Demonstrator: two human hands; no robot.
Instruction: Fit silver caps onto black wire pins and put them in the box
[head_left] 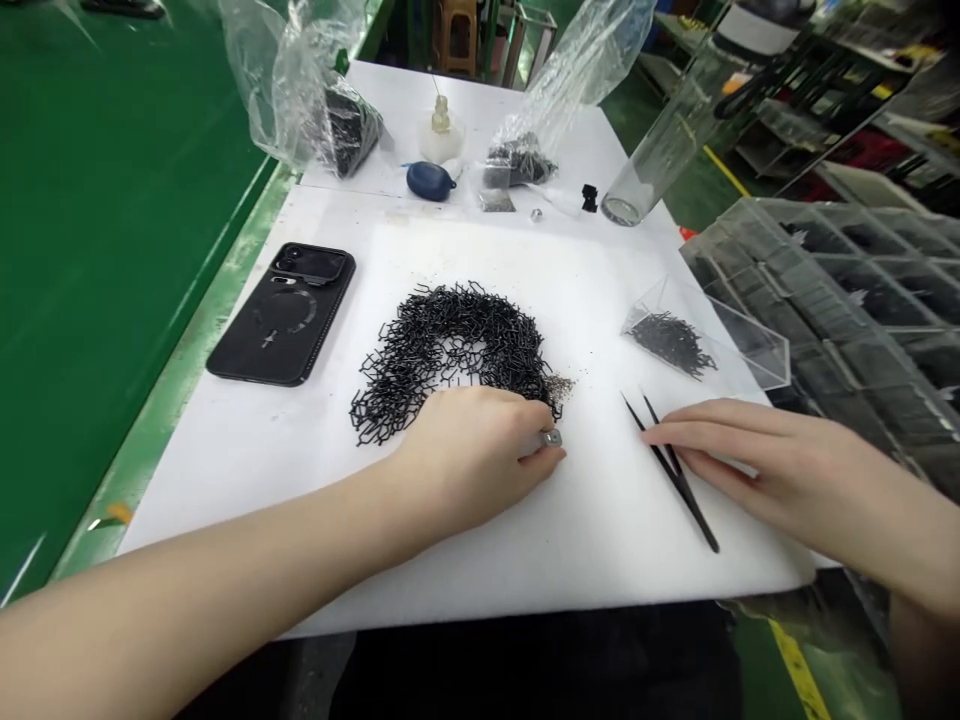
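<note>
My left hand [472,455] is closed around a small grey metal piece [553,438] with a round hole in its end; most of it is hidden by the fingers. That hand sits at the near side of a curved heap of thin, bent black pieces [472,315]. A pair of black tweezers [686,497] lies slanted on the white board, tips apart and pointing away from me. My right hand [757,450] has its fingers and thumb at the tweezers' arms, gripping them lightly. Beyond it, a clear tray [757,350] holds fine dark pins [671,340].
A black phone [281,315] lies at the left of the white board [600,540]. At the back stand plastic bags [349,130], a needle-tipped bottle [441,135], a blue oval case [430,181] and a clear drinking bottle [664,150]. Clear compartment boxes [847,290] fill the right side.
</note>
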